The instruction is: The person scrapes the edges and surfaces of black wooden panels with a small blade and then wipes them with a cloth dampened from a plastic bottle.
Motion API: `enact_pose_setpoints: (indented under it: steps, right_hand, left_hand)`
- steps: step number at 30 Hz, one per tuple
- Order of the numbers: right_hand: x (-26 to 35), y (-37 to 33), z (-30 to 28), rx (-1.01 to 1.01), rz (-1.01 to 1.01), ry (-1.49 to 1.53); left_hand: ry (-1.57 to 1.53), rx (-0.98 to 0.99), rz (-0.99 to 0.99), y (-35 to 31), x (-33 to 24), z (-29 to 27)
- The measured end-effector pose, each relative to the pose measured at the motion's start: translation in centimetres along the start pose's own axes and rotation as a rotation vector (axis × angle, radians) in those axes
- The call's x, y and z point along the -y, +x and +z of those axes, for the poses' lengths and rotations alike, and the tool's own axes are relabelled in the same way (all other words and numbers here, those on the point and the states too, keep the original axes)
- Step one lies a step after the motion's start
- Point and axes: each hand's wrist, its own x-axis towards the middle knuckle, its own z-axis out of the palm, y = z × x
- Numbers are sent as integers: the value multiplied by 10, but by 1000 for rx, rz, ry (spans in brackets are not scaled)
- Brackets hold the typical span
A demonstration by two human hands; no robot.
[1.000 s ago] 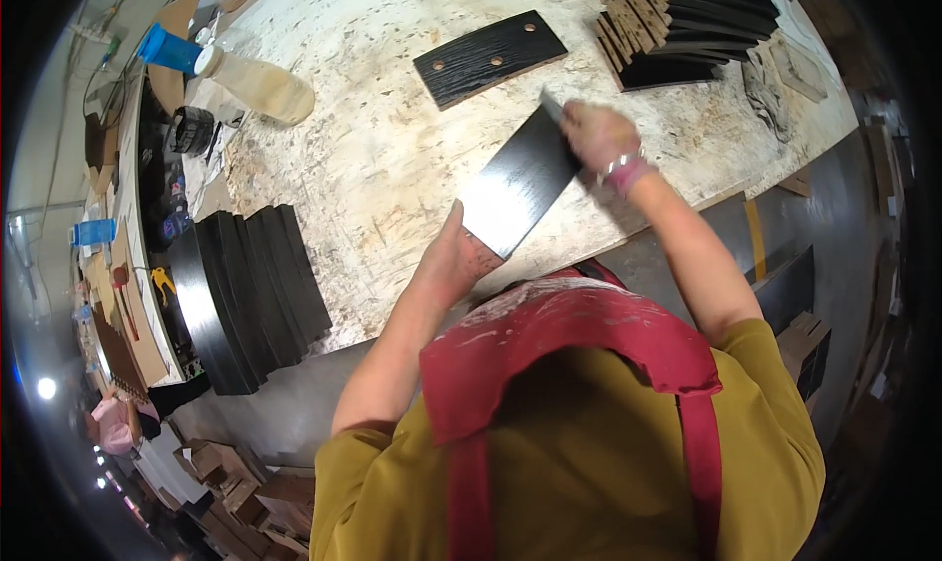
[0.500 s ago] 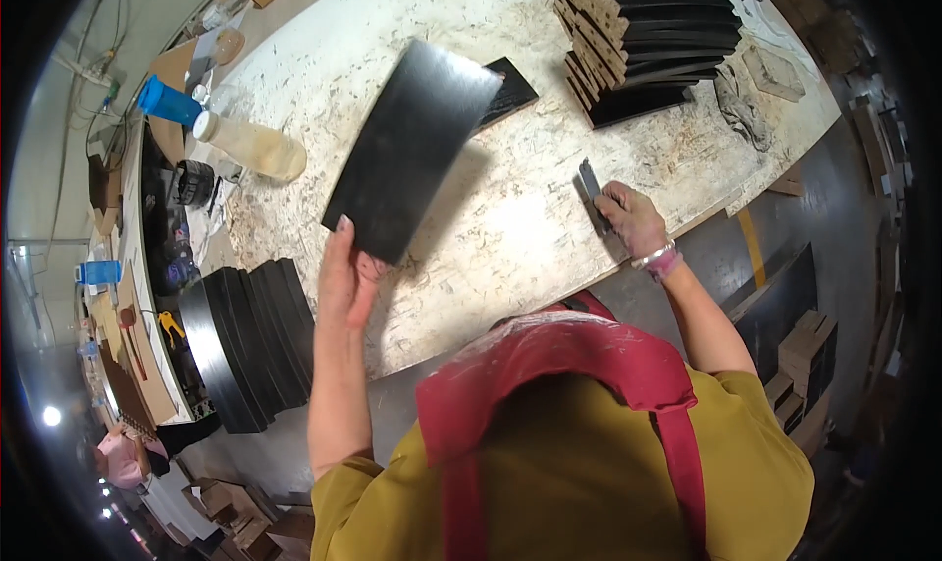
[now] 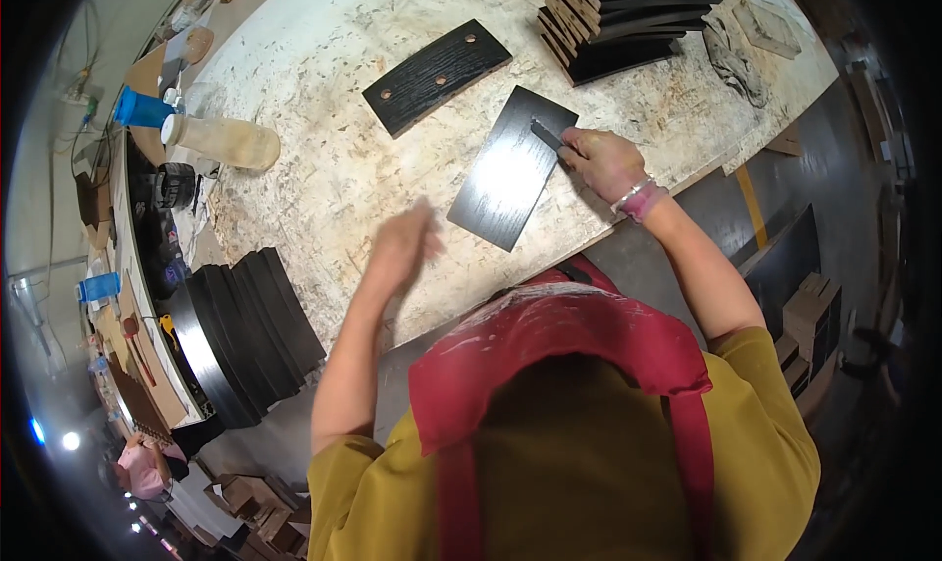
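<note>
Right hand: closed round a small dark scraper [image 3: 546, 134] — right hand [image 3: 606, 161] sets it on the glossy black plate [image 3: 510, 168] near the workbench's [image 3: 324, 168] front edge.
Left hand: left hand [image 3: 402, 247] open, blurred, above the bench, holding nothing.
Doing it well: I'd pin the plate flat — keep strokes even.
Nearby: a drilled black plate [image 3: 437, 77] further back.

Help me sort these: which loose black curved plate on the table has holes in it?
The farther plate, textured with three holes. The glossy plate under the right hand shows none.

Right hand [image 3: 606, 160] pressing scraper [image 3: 547, 134] on black plate [image 3: 511, 168], left hand [image 3: 404, 244] empty above table [image 3: 324, 168]
</note>
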Motion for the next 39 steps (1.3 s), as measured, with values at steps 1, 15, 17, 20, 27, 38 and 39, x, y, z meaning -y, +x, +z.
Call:
enact_pose_setpoints:
  steps: [1,15,17,20,27,38,39]
  right_hand:
    - [-3,1,2,5,13,-4]
    - [52,-60,18,331,-323,-119]
    - [43,-55,20,206,-272,-105]
    - [40,-50,25,181,-228,-108]
    - [63,-49,6,303,-168,-107]
    - [42,-53,-16,392,88,275]
    - [32,-50,-27,465,398,421]
  left_hand:
    - [484,-158,65,-9,-31,-1]
    - [930,-280,1090,73,-38,46]
    - [924,-271,1084,72,-38,46]
    - [921,-292,1082,70,-40,47]
    - [955,-316,1081,70,-38,45]
    - [945,-415,732,42,-49,64]
    - [899,-409,698,33,-47,74]
